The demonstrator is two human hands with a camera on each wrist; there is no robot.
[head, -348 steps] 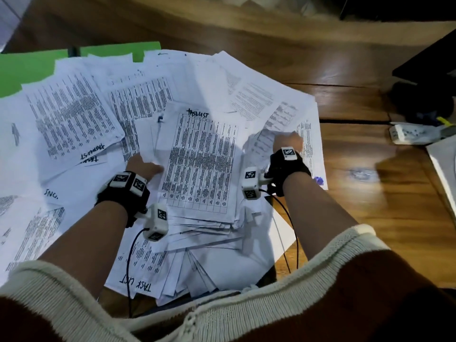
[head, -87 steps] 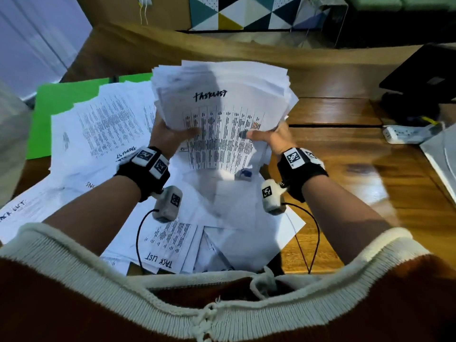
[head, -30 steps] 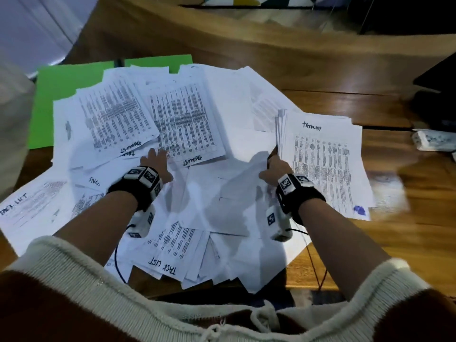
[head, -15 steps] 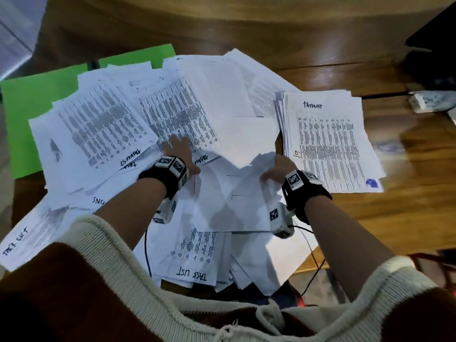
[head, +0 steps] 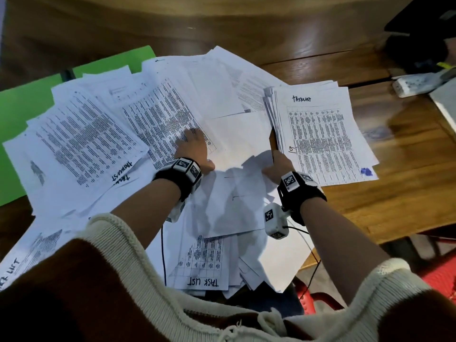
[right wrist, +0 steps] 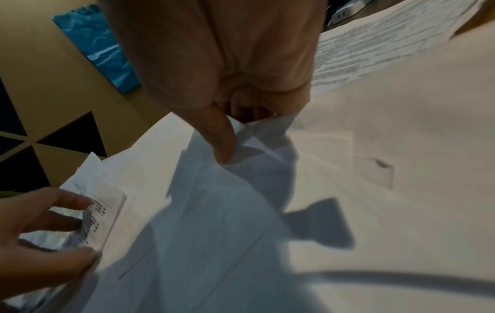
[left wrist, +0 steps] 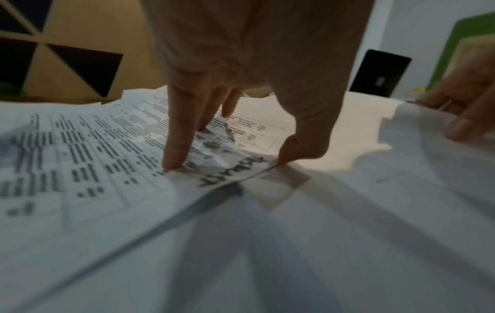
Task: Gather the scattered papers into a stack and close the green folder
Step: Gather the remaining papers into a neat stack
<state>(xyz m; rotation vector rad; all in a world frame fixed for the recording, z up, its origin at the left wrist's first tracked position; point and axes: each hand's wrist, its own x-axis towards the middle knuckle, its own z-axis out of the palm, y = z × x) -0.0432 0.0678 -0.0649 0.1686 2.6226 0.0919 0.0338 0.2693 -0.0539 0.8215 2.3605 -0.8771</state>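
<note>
White printed papers (head: pixel 103 134) lie fanned across the wooden table, covering most of the open green folder (head: pixel 17 112) at the left. A gathered stack (head: pixel 318 134) headed "TASKLIST" lies at the right. My left hand (head: pixel 195 144) is on a printed sheet (left wrist: pixel 112 148) in the middle. Its fingertips (left wrist: pixel 174 163) and thumb squeeze the sheet's near edge, so it buckles between them. Just left of the stack, my right hand (head: pixel 276 164) pinches the crumpled corner of blank sheets (right wrist: pixel 262 152) between its thumb and curled fingers.
A white power strip (head: pixel 414 82) and a dark object (head: pixel 419 33) sit at the far right of the table. A grey slab (head: pixel 446 107) lies at the right edge. More sheets (head: pixel 202 267) overhang the near edge, and a red chair (head: pixel 439 275) stands below.
The stack I held upright in both hands now lies flat at the right. My left hand has slid forward onto the printed sheet. My right hand stays at the blank sheets.
</note>
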